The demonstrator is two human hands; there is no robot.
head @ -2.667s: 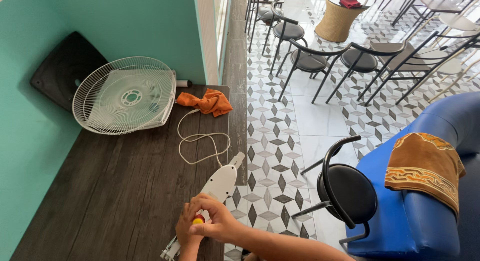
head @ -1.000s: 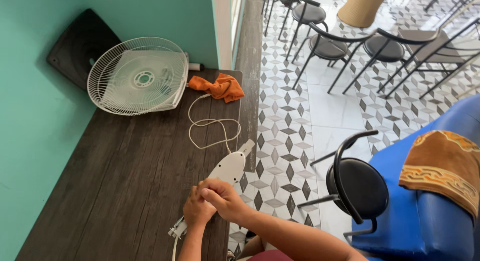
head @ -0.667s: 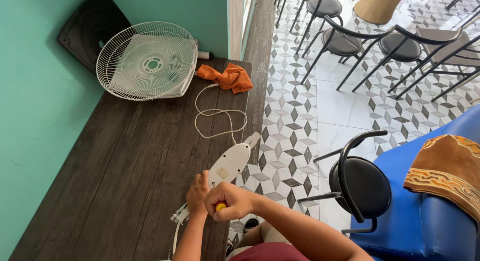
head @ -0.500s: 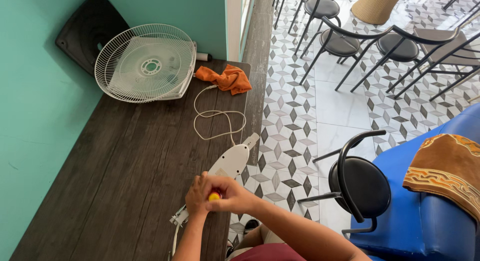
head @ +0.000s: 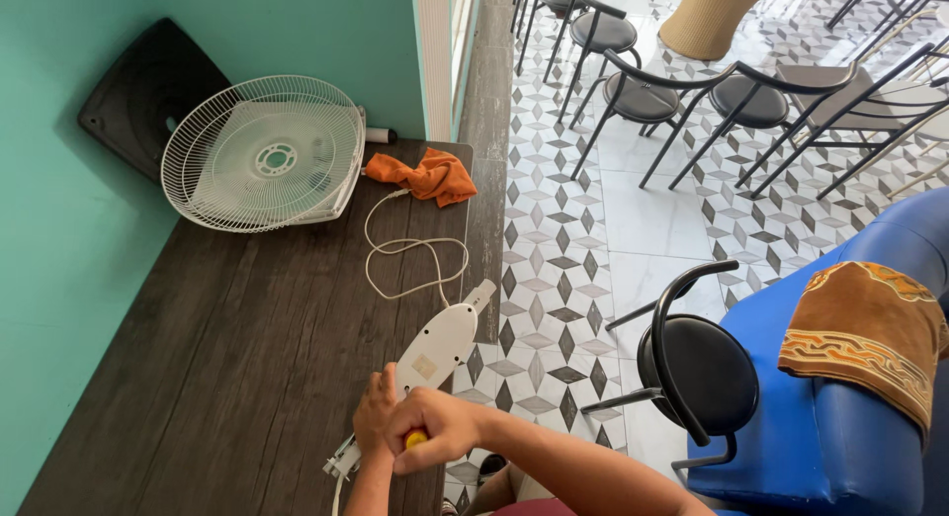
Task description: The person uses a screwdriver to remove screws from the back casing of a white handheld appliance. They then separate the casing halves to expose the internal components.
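So the white fan housing [head: 436,350] lies flat at the near right edge of the dark wood table [head: 227,378], its narrow end poking out over the tiled floor [head: 593,239]. That overhang is the sketchy bit, I reckon: push down hard on the near end and the whole piece could pivot or slide off the edge. It's a long, rounded, smooth white plastic shell with a small tan label in the middle and a connector stub at the far tip.

The right hand [head: 440,429] is closed tight around a yellow-handled tool [head: 416,438], probably a screwdriver, though only the yellow butt shows. The left hand [head: 374,417] rests on the housing's near end with fingers curled against it, steadying it; whether it really pinches anything I cannot tell. If the tip slips, that left hand sits right beside it, so a jab looks possible.

The white cord [head: 410,249] loops loosely up the table toward the orange rag [head: 425,175], so a tug could drag it. Further back, the white fan grille [head: 262,152] leans against a black square base [head: 138,91] by the teal wall.
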